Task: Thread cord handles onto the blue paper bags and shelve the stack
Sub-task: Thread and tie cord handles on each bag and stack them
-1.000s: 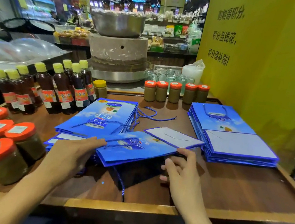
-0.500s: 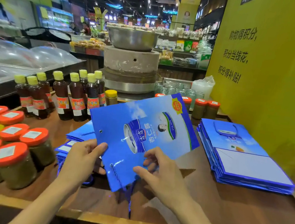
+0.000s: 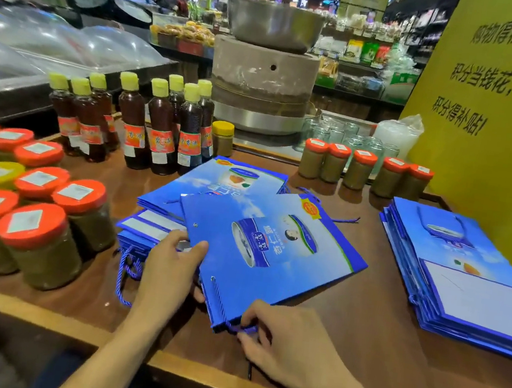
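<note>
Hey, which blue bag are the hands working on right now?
The single bag askew over the middle pile, can picture up: the left hand holds its edge, the right hand pinches its cord. The stack on the right lies untouched.

Blue bag [image 3: 267, 250] no longer upright, now low over the stack [image 3: 163, 202]; right grip [image 3: 288, 343] onto the cord [image 3: 246, 328].

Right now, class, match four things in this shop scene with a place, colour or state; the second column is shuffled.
Things:
1. tilted bag
2. cord
3. bottles
4. metal bowl

Descriptions:
A. yellow caps
B. pinched by the right hand
C. on the stone mill
D. gripped by the left hand

Pairs: 1-D, 2-B, 3-A, 4-C.
</note>
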